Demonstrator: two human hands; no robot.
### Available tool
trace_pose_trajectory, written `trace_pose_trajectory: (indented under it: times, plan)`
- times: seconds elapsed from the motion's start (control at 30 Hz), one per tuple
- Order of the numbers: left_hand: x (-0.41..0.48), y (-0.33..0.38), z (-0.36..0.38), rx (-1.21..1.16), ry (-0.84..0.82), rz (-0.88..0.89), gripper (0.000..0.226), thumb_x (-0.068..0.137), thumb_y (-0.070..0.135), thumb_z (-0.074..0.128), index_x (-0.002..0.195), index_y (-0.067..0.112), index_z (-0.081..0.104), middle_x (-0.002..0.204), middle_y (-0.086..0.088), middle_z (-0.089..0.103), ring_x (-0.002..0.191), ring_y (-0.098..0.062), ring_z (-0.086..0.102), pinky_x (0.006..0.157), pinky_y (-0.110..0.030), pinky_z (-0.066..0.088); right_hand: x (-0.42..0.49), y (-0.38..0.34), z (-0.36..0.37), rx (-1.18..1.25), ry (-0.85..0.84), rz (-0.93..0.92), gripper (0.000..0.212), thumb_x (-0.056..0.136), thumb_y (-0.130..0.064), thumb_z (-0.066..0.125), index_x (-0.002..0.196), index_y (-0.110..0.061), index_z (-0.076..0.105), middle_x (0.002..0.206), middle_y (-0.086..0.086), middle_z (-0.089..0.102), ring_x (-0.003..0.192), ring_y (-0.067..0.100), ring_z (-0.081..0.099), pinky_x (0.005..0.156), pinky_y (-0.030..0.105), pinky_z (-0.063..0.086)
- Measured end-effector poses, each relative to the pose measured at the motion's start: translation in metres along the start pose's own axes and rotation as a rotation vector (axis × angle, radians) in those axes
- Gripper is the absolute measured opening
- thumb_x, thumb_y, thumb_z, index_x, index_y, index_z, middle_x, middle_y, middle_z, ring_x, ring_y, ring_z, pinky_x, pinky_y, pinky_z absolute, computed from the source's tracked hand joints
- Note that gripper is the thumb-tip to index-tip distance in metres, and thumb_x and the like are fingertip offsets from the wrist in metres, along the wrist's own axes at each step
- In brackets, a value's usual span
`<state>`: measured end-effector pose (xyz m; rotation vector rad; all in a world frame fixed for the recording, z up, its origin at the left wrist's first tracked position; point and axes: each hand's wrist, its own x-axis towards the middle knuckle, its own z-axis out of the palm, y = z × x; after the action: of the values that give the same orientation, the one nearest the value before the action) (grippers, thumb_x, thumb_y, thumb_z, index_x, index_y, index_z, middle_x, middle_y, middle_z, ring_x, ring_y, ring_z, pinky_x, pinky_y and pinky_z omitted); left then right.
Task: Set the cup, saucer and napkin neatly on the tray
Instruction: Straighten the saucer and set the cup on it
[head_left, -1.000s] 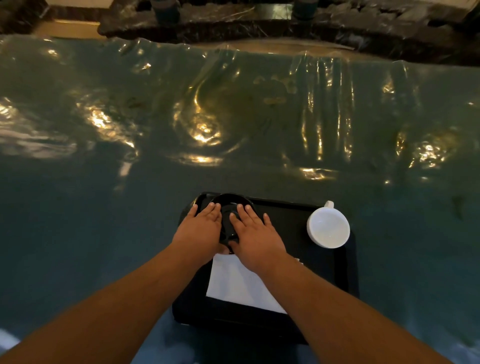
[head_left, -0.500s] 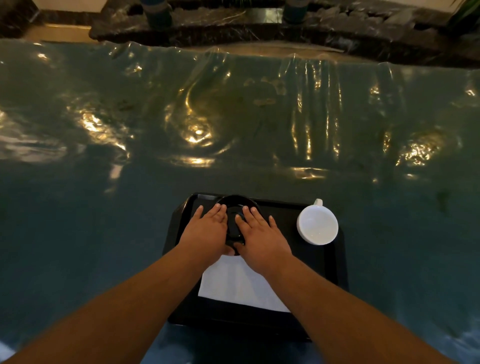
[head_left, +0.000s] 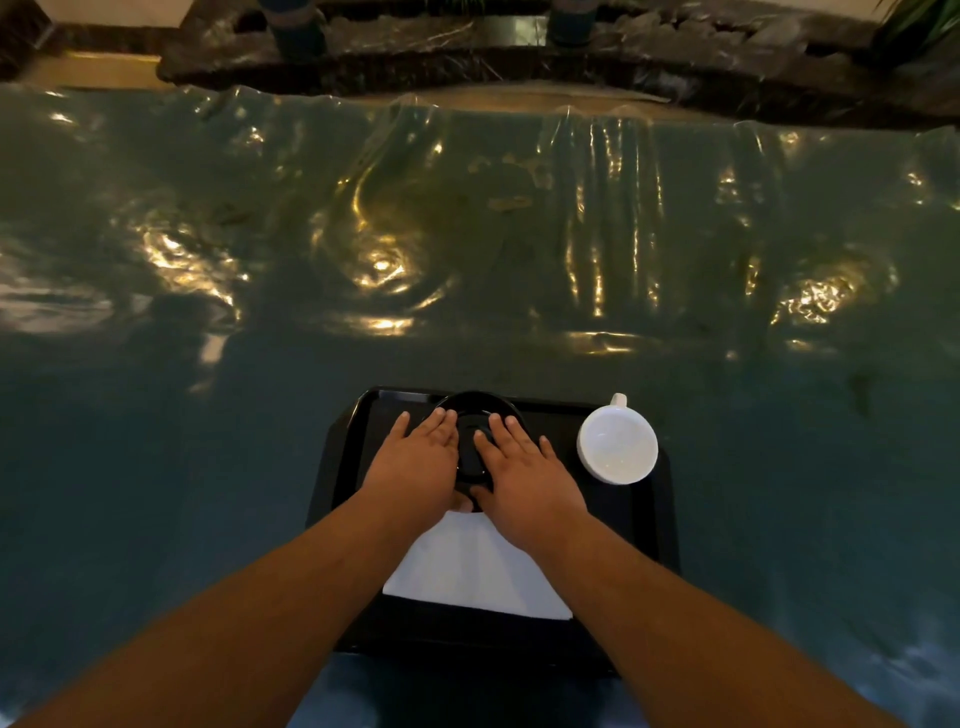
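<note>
A black tray (head_left: 343, 452) lies on the table in front of me. At its far middle sits a black saucer (head_left: 470, 413). My left hand (head_left: 415, 467) and my right hand (head_left: 524, 478) lie over the saucer's two sides, fingers spread on top and thumbs at its near rim, covering much of it. A white napkin (head_left: 467, 569) lies flat on the tray's near half, partly under my wrists. A white cup (head_left: 617, 441) stands at the tray's far right corner, its handle pointing away from me.
The table is covered with a wrinkled, shiny teal plastic sheet (head_left: 467, 234) that catches yellow light. Beyond its far edge runs a dark stone ledge (head_left: 519, 57) with two dark posts. A plant shows at the top right corner.
Both hands stay on the saucer in the same pose. Only the view has shifted slightly; tray, napkin and cup keep their places relative to each other.
</note>
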<state>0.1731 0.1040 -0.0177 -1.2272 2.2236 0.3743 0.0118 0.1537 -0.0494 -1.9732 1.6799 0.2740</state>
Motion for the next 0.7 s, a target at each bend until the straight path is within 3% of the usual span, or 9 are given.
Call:
trace_pose_trajectory:
  times: [0.7]
  plan:
    - [0.0033, 0.0059, 0.0023, -0.046, 0.008, -0.009, 0.099, 0.092, 0.068, 0.051, 0.160, 0.014, 0.005, 0.170, -0.001, -0.005, 0.154, -0.015, -0.010, 0.120, -0.058, -0.006, -0.0070, 0.0052, 0.0003, -0.002, 0.006, 0.027, 0.072, 0.106, -0.054, 0.036, 0.164, -0.028, 0.001, 0.171, -0.001, -0.013, 0.155, 0.019, -0.015, 0.123, 0.051, 0.000]
